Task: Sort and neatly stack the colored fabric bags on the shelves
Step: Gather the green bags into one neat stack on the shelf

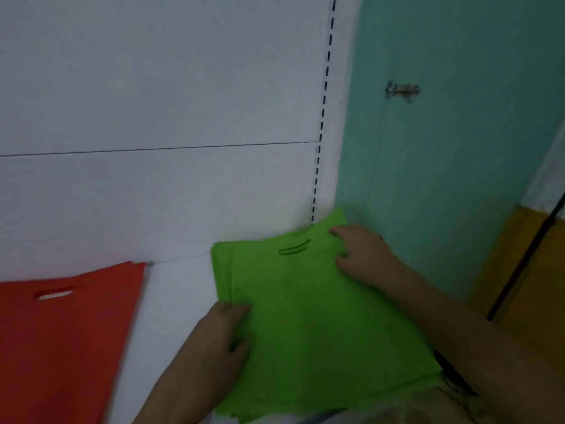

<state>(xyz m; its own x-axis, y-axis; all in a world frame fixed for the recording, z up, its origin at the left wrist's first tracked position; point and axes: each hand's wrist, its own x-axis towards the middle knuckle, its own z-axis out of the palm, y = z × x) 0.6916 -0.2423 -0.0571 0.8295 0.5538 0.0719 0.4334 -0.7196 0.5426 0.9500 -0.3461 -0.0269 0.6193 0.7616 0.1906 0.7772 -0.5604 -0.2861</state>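
Note:
A stack of green fabric bags (308, 316) with a slit handle lies flat on the white shelf (177, 289), pushed toward the back right corner. My left hand (223, 335) rests against the stack's left edge, fingers laid over it. My right hand (363, 255) lies flat on the stack's top right part, fingers spread near the handle slit. A stack of red fabric bags (61, 341) with a cut-out handle lies at the left of the same shelf, apart from the green one.
The white back panel (153, 102) rises behind the shelf, with a slotted upright (324, 96) at its right end. A teal wall (443, 133) with a metal latch (402, 90) stands to the right. Yellow material (526, 270) and a dark rod (526, 258) sit at far right.

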